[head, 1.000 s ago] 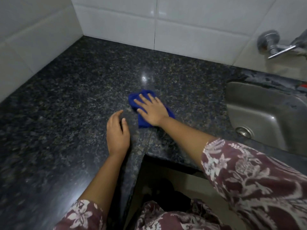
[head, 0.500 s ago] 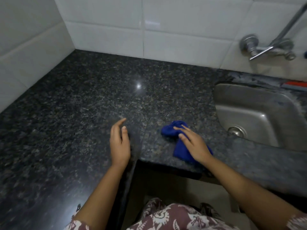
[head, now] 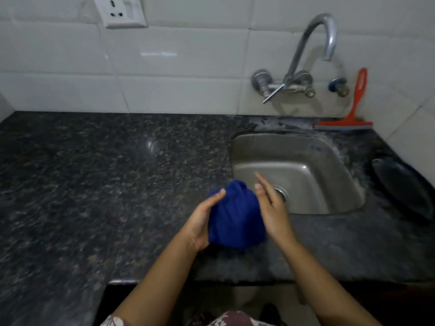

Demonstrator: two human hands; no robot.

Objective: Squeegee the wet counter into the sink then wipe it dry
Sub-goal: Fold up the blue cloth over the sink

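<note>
Soft, light and likely damp, the blue cloth (head: 235, 217) sits bunched in the cupping left hand (head: 200, 222), the right hand (head: 274, 208) flat-fingered against it, and looks best gripped around its bulk.

cloth (head: 235, 215) in the grip: solid deep blue, no print.
counter (head: 94, 184) under and left of the grip: black granite with grey-brown speckle, paler grey haze near the front edge.
sink (head: 306, 161) just beyond the grip, to its right: plain dull grey steel.
tap (head: 330, 41) above that: shiny chrome.
valve cap (head: 335, 83) right of the tap: blue.
squeegee (head: 343, 125) far right of the grip: red handle and head, grey blade strip.
wall tiles (head: 176, 78) behind: glossy white, thin grey grout lines.
socket plate (head: 124, 10) up left: white, black holes.
garment (head: 226, 320) below the grip: maroon with white floral print.
</note>
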